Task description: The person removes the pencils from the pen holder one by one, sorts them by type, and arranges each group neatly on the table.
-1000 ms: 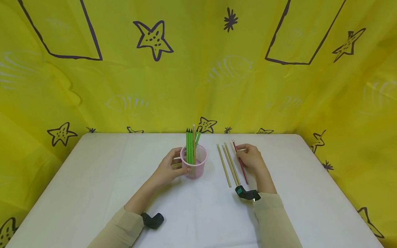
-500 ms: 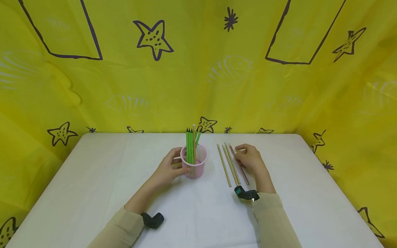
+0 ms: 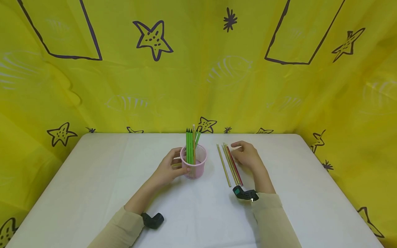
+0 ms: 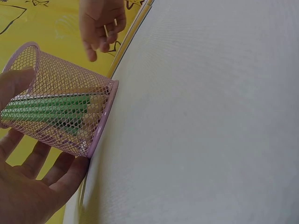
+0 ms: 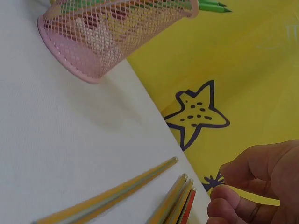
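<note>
A pink mesh pencil cup stands upright on the white table, with several green pencils and a yellow pencil in it. My left hand grips the cup from its left side, thumb in front and fingers behind, also seen in the left wrist view. To the cup's right lie a lone yellow pencil, two yellow pencils close together, and a red pencil beside them. My right hand is at the red pencil's right side, its fingers loosely bent and holding nothing.
The white table ends at a yellow curtain printed with starfish and fish. Black wrist cameras sit on both wrists, the right one just over the near ends of the pencils.
The red pencil has shifted left against the two yellow pencils. My right hand has moved slightly left and let go of it. The left hand and the cup have stayed put.
</note>
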`<state>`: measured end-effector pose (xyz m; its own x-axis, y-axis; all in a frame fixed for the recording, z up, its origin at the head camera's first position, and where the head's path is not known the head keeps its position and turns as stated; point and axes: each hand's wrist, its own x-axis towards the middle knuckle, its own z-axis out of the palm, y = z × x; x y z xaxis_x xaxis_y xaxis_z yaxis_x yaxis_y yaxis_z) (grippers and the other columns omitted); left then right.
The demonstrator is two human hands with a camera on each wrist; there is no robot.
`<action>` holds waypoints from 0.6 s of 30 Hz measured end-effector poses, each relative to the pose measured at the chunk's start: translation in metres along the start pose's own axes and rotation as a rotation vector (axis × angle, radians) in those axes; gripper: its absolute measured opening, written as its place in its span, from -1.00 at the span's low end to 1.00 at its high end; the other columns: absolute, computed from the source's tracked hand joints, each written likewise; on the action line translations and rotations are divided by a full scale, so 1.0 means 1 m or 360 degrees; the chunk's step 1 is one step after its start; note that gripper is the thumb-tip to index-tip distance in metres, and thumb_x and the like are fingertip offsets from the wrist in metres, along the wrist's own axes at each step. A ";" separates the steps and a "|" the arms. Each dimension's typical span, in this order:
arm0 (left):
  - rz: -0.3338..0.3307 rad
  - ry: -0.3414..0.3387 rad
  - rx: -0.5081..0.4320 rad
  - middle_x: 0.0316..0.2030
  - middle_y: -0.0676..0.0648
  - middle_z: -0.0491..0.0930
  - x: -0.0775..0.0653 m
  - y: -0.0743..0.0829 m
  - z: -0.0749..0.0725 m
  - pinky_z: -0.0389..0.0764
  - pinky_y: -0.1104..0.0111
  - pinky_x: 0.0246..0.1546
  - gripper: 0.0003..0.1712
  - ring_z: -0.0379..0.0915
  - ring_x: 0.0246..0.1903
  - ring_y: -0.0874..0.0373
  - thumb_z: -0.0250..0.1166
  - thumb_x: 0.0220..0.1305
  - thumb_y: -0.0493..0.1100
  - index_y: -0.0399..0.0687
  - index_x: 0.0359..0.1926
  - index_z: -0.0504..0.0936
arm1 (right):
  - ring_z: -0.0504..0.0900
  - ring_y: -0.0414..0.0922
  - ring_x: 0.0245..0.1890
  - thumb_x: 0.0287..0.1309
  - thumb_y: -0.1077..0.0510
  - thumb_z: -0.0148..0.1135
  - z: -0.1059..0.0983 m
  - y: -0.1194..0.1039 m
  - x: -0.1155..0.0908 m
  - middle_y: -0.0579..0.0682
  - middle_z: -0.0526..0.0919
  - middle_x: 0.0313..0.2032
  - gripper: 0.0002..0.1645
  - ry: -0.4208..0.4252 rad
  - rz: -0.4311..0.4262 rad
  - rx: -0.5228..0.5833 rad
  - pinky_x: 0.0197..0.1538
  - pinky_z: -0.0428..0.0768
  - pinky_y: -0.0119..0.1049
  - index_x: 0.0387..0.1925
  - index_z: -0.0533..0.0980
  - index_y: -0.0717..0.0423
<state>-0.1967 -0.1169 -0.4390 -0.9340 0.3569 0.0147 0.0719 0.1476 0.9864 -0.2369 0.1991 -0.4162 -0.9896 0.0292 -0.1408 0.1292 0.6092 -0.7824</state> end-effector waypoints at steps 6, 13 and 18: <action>0.0002 0.0004 -0.0011 0.36 -0.24 0.33 -0.001 0.001 0.000 0.45 -0.03 0.28 -0.12 0.37 0.29 -0.24 0.47 0.14 -0.27 -0.01 0.42 0.23 | 0.63 0.12 -0.21 0.31 0.14 0.19 0.009 -0.026 -0.008 0.17 0.62 -0.14 -0.57 -0.0027 -0.0189 0.0217 -0.17 0.72 -0.14 0.17 0.52 0.14; 0.0013 0.0015 -0.0006 0.35 -0.26 0.34 -0.001 0.003 0.001 0.47 -0.02 0.27 -0.13 0.38 0.28 -0.25 0.46 0.14 -0.30 -0.03 0.41 0.24 | 0.63 0.03 -0.18 0.30 0.15 0.23 0.032 -0.060 -0.023 0.09 0.63 -0.15 -0.69 0.0002 -0.0556 0.0368 -0.19 0.72 -0.18 0.05 0.58 0.08; 0.0035 0.0008 -0.0004 0.34 -0.28 0.35 -0.001 0.004 0.000 0.48 -0.02 0.26 -0.13 0.39 0.27 -0.27 0.46 0.14 -0.30 -0.05 0.42 0.24 | 0.62 -0.11 -0.10 0.29 0.18 0.25 0.050 -0.075 -0.035 -0.01 0.69 -0.08 -0.73 0.0083 -0.0883 0.0174 -0.11 0.69 -0.16 0.01 0.62 0.05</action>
<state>-0.1956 -0.1163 -0.4352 -0.9340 0.3552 0.0373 0.0917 0.1375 0.9862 -0.2084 0.1130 -0.3827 -0.9125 -0.2311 0.3374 -0.4081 0.4591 -0.7891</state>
